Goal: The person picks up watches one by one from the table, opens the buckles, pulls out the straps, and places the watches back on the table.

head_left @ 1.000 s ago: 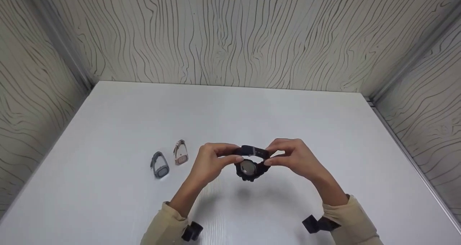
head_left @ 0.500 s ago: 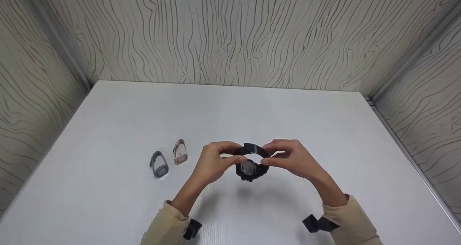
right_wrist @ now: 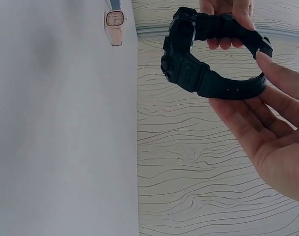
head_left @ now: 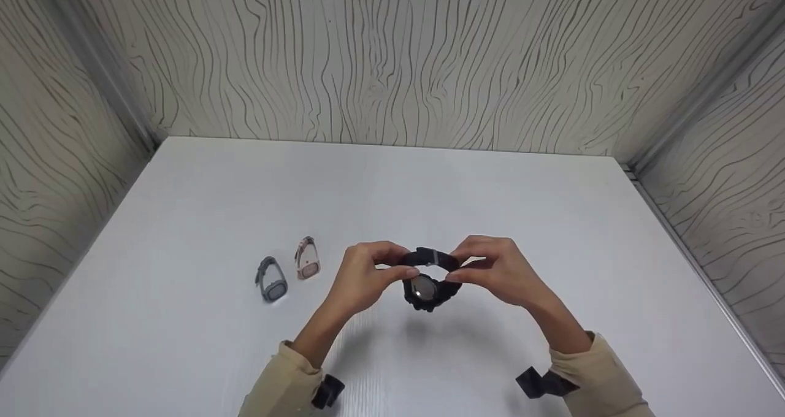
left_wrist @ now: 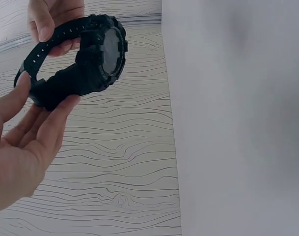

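A chunky black wristwatch (head_left: 422, 288) with a round face is held above the white table, its strap closed into a loop. My left hand (head_left: 368, 277) pinches one side of the strap between thumb and fingers. From the other side, my right hand (head_left: 500, 268) grips the strap the same way. In the left wrist view the watch (left_wrist: 97, 54) shows its dial edge-on and a row of strap holes. The right wrist view shows the back of the watch (right_wrist: 183, 54) and the inside of the loop.
Left of the hands, a grey watch (head_left: 273, 290) and a pink watch (head_left: 309, 270) lie on the white table (head_left: 392, 190). Wood-patterned panels (head_left: 374, 61) stand behind the table and at both sides. Small black devices (head_left: 328, 391) sit on both wrists.
The watch has tipped slightly and shifted a little between the hands, its strap loop changing angle. Both hands stay almost in place, and the two watches on the table have not moved.
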A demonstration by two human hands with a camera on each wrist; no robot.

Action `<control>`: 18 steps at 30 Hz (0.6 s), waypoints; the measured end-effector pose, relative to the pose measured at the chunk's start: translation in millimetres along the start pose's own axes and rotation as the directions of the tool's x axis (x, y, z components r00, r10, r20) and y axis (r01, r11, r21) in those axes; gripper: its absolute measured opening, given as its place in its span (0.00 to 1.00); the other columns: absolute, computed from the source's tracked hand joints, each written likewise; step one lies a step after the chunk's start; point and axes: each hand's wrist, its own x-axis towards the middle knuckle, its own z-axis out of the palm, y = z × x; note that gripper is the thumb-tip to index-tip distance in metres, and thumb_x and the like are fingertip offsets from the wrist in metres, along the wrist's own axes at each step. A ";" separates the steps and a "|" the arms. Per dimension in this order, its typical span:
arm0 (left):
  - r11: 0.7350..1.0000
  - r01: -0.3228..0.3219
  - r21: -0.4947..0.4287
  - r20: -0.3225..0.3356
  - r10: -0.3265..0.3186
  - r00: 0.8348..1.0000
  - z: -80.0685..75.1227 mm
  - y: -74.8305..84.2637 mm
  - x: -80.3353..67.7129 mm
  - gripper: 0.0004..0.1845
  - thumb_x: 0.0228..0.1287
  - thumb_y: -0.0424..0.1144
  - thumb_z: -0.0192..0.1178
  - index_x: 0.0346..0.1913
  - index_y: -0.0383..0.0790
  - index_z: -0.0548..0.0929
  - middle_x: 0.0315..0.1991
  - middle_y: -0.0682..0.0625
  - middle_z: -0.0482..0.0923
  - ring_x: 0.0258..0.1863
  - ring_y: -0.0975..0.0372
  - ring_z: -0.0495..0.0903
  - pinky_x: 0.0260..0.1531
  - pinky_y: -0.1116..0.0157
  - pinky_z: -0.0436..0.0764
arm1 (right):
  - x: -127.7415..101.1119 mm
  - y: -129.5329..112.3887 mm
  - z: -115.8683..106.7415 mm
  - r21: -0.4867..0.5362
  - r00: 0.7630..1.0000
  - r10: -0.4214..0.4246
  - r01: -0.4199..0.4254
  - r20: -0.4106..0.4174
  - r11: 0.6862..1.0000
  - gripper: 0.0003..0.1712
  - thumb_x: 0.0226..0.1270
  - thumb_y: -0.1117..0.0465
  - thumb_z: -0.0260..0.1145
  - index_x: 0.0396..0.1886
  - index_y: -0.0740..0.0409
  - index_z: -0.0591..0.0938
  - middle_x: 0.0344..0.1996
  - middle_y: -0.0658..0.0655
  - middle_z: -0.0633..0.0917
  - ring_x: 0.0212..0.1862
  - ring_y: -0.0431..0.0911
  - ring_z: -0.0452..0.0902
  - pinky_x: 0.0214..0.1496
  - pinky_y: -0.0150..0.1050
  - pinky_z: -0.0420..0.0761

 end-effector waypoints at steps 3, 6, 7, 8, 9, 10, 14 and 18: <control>1.000 0.003 -0.007 -0.002 -0.003 1.000 0.5 -2.1 -0.2 0.09 0.50 0.36 0.68 0.34 0.36 0.85 0.30 0.52 0.83 0.34 0.63 0.80 0.36 0.63 0.78 | -1.0 2.5 -1.0 -0.002 1.000 -0.005 0.005 0.016 1.000 0.07 0.51 0.69 0.70 0.32 0.64 0.84 0.28 0.55 0.81 0.33 0.42 0.77 0.34 0.40 0.82; 1.000 0.004 -0.014 0.006 -0.004 1.000 1.5 -4.6 -0.4 0.09 0.50 0.36 0.68 0.35 0.35 0.85 0.30 0.51 0.83 0.34 0.63 0.81 0.35 0.64 0.78 | -2.3 4.9 -2.0 -0.001 0.999 -0.025 0.025 0.035 1.000 0.07 0.51 0.69 0.70 0.33 0.65 0.84 0.28 0.55 0.81 0.33 0.41 0.76 0.33 0.39 0.82; 1.000 0.003 -0.018 0.009 -0.002 1.000 1.6 -5.1 -0.5 0.10 0.50 0.36 0.68 0.35 0.35 0.85 0.31 0.50 0.83 0.34 0.63 0.81 0.35 0.65 0.78 | -2.7 5.7 -2.2 -0.001 0.999 -0.037 0.037 0.041 0.999 0.07 0.51 0.70 0.69 0.33 0.65 0.84 0.28 0.56 0.81 0.33 0.41 0.76 0.32 0.39 0.82; 1.000 0.005 -0.023 0.011 -0.005 1.000 1.7 -5.6 -0.6 0.10 0.50 0.36 0.68 0.35 0.35 0.85 0.31 0.50 0.83 0.34 0.62 0.81 0.35 0.65 0.78 | -3.0 6.3 -2.4 -0.001 0.998 -0.049 0.049 0.044 0.999 0.07 0.51 0.70 0.69 0.33 0.65 0.83 0.28 0.56 0.81 0.32 0.41 0.76 0.32 0.38 0.82; 1.000 0.007 -0.030 0.012 -0.007 1.000 1.8 -6.1 -0.6 0.11 0.50 0.37 0.68 0.36 0.34 0.85 0.32 0.49 0.83 0.35 0.62 0.81 0.35 0.66 0.79 | -3.2 7.0 -2.5 -0.001 0.997 -0.063 0.063 0.045 0.998 0.07 0.51 0.71 0.69 0.33 0.65 0.83 0.28 0.57 0.81 0.32 0.41 0.76 0.31 0.38 0.82; 0.999 0.008 -0.038 0.013 -0.008 1.000 1.8 -6.2 -0.8 0.11 0.50 0.37 0.68 0.36 0.34 0.85 0.32 0.49 0.83 0.35 0.61 0.81 0.35 0.67 0.79 | -3.3 7.6 -2.5 -0.001 0.996 -0.080 0.080 0.048 0.997 0.08 0.51 0.72 0.69 0.33 0.66 0.83 0.28 0.58 0.81 0.32 0.41 0.76 0.31 0.38 0.82; 0.996 0.029 -0.081 0.010 -0.028 1.000 1.4 -5.7 -1.3 0.12 0.50 0.36 0.68 0.38 0.33 0.85 0.33 0.46 0.83 0.35 0.60 0.82 0.35 0.68 0.80 | -3.1 6.9 -2.3 -0.007 0.993 -0.107 0.107 0.043 0.994 0.09 0.49 0.76 0.68 0.33 0.68 0.83 0.27 0.59 0.80 0.32 0.40 0.75 0.30 0.35 0.81; 0.989 0.058 -0.138 0.007 -0.058 0.998 0.2 -5.4 -2.3 0.13 0.50 0.35 0.68 0.39 0.31 0.84 0.33 0.44 0.83 0.32 0.60 0.82 0.35 0.67 0.80 | -2.7 2.7 -2.0 -0.018 0.993 -0.107 0.108 0.041 0.994 0.09 0.48 0.78 0.67 0.32 0.69 0.82 0.26 0.61 0.80 0.31 0.39 0.75 0.29 0.34 0.81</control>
